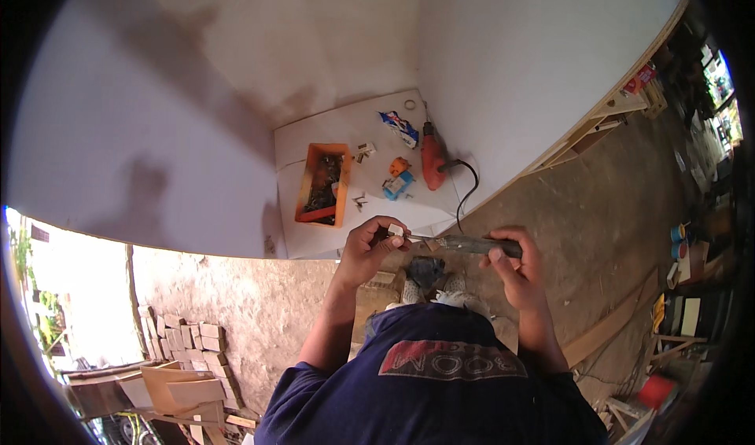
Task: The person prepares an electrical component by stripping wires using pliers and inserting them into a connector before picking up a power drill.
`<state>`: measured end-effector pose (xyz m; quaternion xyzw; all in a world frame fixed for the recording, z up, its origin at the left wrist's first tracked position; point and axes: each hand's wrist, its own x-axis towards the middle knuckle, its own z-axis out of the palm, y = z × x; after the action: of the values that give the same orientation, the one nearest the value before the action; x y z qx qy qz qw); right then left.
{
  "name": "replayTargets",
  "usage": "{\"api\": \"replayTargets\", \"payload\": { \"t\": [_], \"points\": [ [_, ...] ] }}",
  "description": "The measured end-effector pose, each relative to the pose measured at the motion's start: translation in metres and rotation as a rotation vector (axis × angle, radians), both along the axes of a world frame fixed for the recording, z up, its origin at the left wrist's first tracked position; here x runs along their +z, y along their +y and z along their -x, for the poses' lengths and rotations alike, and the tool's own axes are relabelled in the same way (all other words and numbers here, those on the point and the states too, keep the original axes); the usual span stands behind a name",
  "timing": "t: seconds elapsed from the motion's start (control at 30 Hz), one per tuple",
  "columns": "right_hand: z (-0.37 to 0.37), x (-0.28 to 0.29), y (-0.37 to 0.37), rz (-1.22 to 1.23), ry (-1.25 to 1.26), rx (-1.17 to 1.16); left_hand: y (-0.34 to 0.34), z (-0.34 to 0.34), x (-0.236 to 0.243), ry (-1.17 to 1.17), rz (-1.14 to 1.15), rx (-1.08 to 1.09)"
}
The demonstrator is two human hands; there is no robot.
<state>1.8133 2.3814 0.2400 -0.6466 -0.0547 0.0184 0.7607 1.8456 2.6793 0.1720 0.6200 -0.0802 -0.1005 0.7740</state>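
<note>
White and small, the piece pinched in the left hand before the navy shirt could slip, or that hand be jabbed, if the right hand, gripping what looks like a dark-handled screwdriver, pushes off-line.

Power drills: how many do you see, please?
1: the red corded power drill lies on the white base panel, right of the orange bin; others may be hidden.
</note>
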Motion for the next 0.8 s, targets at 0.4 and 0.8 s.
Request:
{"api": "replayTargets", "payload": {
  "t": [0.4, 0.8],
  "points": [
    [-0.024, -0.018, 0.014, 0.397, -0.297, 0.164, 0.026, 0.039, -0.006, -0.009, -0.056, 0.153],
    [-0.042, -0.018, 0.071, 0.128, 0.119, 0.417, 0.062, 0.098, 0.001, 0.071, 0.02, 0.38]
  ]
}}
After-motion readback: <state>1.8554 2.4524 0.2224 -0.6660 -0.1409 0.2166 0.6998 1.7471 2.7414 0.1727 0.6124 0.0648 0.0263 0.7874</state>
